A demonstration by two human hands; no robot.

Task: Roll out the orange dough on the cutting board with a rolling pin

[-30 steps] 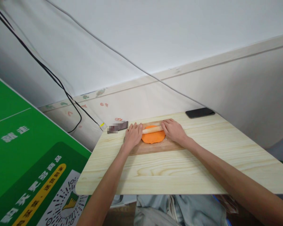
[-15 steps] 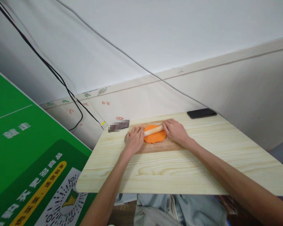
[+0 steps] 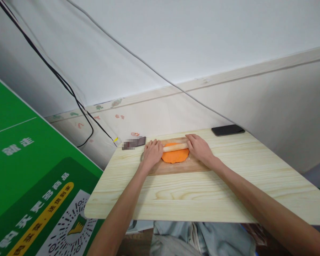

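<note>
A person at a pale wooden worktop (image 3: pixel 173 199) holds a light-coloured rolling pin (image 3: pixel 176 147) by both ends, the left grip (image 3: pixel 153 153) and the right grip (image 3: pixel 200 148) each closed over one end with the fingers lying forward; how hard either bears down cannot be told. Beneath the pin, between the two hands, a flat sheet of orange dough (image 3: pixel 175 156) lies on a brown board (image 3: pixel 180 169); the pin crosses its farther part, with a broad lobe on the near side and a narrow strip beyond. A dark phone (image 3: pixel 228 130) rests at the far edge of the worktop, well apart to the right.

The pin looks to be wood, stiff, fairly light and smooth enough to turn under the palms; its ends, where the hands already sit, appear the best hold, leaving the middle free over the sheet. The dough seems soft and pliable, likely to stretch or tear if pinched at its slightly uneven rim, and perhaps a little tacky against pin and board; a flat hand slid under from the near side would probably suit it better than fingertips, with the whole sheet supported at once.
</note>
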